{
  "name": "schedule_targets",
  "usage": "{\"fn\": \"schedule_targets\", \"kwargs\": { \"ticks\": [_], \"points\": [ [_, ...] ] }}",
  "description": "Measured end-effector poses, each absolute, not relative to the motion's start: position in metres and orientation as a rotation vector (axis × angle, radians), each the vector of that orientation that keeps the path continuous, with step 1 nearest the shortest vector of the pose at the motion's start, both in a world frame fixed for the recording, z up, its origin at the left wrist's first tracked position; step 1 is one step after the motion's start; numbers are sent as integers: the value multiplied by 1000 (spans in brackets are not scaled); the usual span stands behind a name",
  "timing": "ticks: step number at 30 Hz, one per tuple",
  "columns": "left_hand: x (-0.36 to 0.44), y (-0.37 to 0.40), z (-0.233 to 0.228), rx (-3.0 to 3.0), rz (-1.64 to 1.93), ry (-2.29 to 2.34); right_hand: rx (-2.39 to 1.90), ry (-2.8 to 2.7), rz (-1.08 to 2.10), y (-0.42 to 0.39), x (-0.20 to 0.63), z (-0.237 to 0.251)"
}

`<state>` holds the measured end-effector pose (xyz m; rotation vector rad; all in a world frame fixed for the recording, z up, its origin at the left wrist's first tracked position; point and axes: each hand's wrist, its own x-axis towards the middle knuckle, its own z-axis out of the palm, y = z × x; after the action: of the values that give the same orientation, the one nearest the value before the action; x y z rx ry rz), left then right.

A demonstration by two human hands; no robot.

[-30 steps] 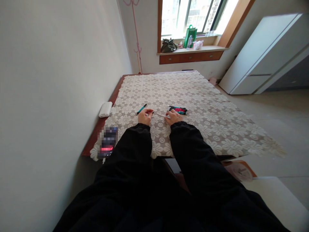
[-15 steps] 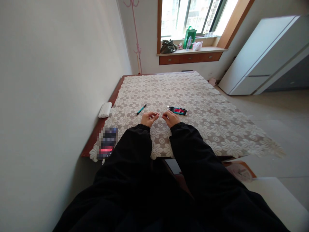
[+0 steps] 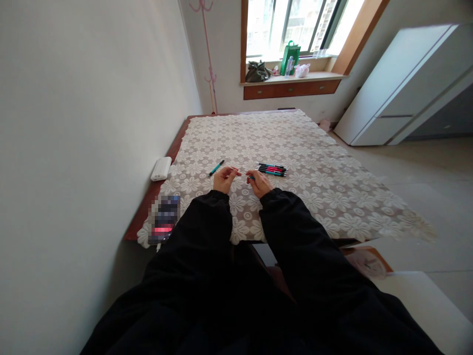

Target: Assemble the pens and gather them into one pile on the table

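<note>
Both hands met just below the middle of the frame, above the near part of the table (image 3: 148, 209). The left hand (image 3: 222, 180) and the right hand (image 3: 259, 183) each pinched one end of a thin pen part (image 3: 242, 173), a pale sliver with a teal tip toward the right hand, held level between them and lifted slightly off the cloth. It was too small to tell which piece of a pen it was.

Just right of the right hand, a bundle of pens (image 3: 272, 169), black with pink and teal, lay side by side on the cloth. To the upper left of the left hand a single teal pen (image 3: 217, 167) lay at a slant, apart from the rest. Between those two spots the cloth lay open around the hands, and a broad stretch ran on toward the top of the frame.

The lace tablecloth (image 3: 288, 143) with its white flower pattern covered nearly the whole top; a strip of red-brown wood showed along the left edge, hard against the wall (image 3: 92, 98). A white box (image 3: 161, 168) sat on that strip, and a blurred phone (image 3: 164, 219) lay at the near left corner. The cloth's right corner hung past the table edge, lower right.

At the top, a window sill (image 3: 295, 78) carried a dark bag, a green bag (image 3: 291, 55) and small items. A white cabinet (image 3: 402, 84) stood upper right.
</note>
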<state>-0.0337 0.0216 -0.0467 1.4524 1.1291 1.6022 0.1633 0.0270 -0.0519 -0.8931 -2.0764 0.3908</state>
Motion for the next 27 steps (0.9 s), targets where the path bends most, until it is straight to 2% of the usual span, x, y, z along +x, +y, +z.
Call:
{"fn": "schedule_targets", "kwargs": {
  "ticks": [13,22,27],
  "points": [
    [-34,8,-36,1913,1358,1250,-991,-2082,469,22,161,-49],
    [-39,14,-43,1838,1468,1306,-1047,-2078,411,24,159,-53],
    [-41,11,-40,1932,1380,1391,-1107,-2135,387,21,159,-47]
  ]
}}
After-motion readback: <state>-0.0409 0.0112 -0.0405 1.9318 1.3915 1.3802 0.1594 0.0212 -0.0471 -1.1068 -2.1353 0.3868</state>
